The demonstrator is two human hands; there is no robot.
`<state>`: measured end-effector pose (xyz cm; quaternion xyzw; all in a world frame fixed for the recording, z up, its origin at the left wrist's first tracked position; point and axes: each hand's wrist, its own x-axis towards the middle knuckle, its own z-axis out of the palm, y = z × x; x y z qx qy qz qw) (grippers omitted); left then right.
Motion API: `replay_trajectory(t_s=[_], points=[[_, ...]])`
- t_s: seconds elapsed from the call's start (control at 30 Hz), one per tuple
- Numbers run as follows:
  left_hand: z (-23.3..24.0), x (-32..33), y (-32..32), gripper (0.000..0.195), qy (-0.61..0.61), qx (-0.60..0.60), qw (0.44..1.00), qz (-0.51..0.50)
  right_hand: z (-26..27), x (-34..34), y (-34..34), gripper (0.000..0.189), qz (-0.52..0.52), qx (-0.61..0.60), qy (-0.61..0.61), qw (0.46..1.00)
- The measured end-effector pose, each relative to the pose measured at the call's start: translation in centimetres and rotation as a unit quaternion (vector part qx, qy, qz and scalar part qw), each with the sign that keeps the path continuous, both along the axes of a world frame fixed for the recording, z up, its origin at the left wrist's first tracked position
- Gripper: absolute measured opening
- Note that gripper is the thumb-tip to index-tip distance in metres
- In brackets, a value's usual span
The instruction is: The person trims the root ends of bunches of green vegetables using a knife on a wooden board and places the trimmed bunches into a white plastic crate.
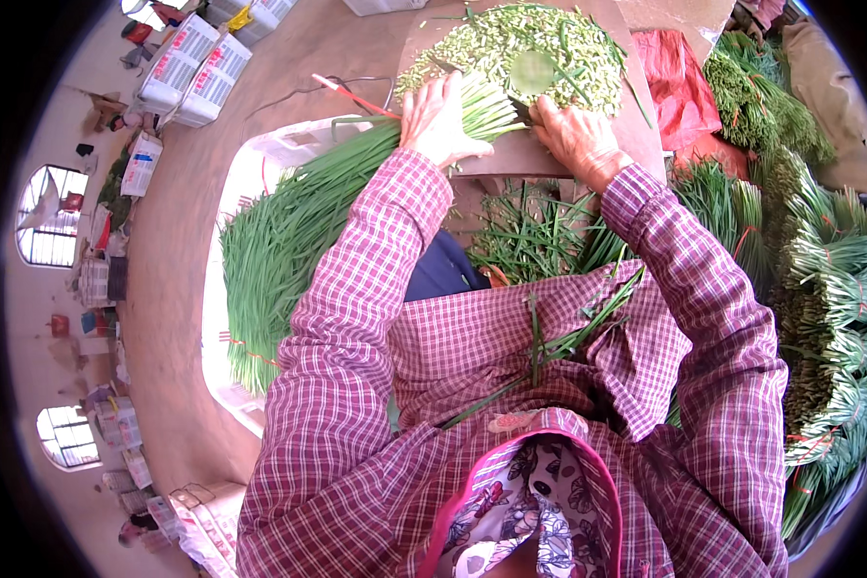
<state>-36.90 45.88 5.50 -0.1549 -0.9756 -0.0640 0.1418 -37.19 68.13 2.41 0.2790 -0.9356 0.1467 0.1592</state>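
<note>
My left hand (437, 119) presses down on the pale stem end of a bundle of green chives (495, 108) at the edge of a board (535, 155). The long leaves trail left into a white plastic crate (289, 141) that holds more chives (282, 231). In my right hand (574, 137) is a dark knife (520, 110), mostly hidden by the fingers and stems. Its blade seems to lie across the cut ends, just beyond my left hand. Short chopped stem pieces (462, 40) cover the far part of the board.
Tied chive bundles (838, 289) are stacked on my right, with red plastic sheeting (675, 87) beside the board. Loose green leaves (527, 238) lie below the board and on my checked apron (462, 339). White crates (188, 65) stand across the floor to the left.
</note>
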Motion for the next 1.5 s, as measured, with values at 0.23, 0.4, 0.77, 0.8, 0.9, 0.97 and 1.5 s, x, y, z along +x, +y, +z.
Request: replay_trajectory(t_s=[0.23,0.4,0.77,0.8,0.9,0.97,1.5], points=[[1.0,0.3,1.2,0.084,-0.060,0.039,0.996,0.046,0.9,1.6,0.1,0.021,-0.069,0.004,0.035,0.997],[-1.9,-1.2,-0.9,0.098,-0.026,0.049,0.997,0.056,1.5,-2.6,-1.3,0.017,-0.092,0.097,0.016,0.991],[-0.3,3.4,-2.8,0.067,0.120,0.383,0.913,-0.072,10.5,-5.2,-9.1,0.073,0.089,0.067,-0.032,0.993],[0.5,5.5,-3.1,0.051,0.132,0.430,0.891,-0.053,10.4,-5.0,-10.1,0.086,0.126,0.114,-0.042,0.985],[-0.1,11.0,-2.8,0.024,-0.016,0.674,0.739,-0.001,7.1,-4.6,-12.9,0.124,0.160,0.261,-0.059,0.950],[-2.2,13.1,-1.9,0.029,-0.078,0.740,0.668,-0.021,4.6,-4.1,-13.6,0.113,0.196,0.264,-0.020,0.944],[3.5,11.4,0.7,0.067,-0.093,0.899,0.414,-0.111,11.7,10.1,-6.0,0.098,0.066,-0.232,-0.298,0.924]])
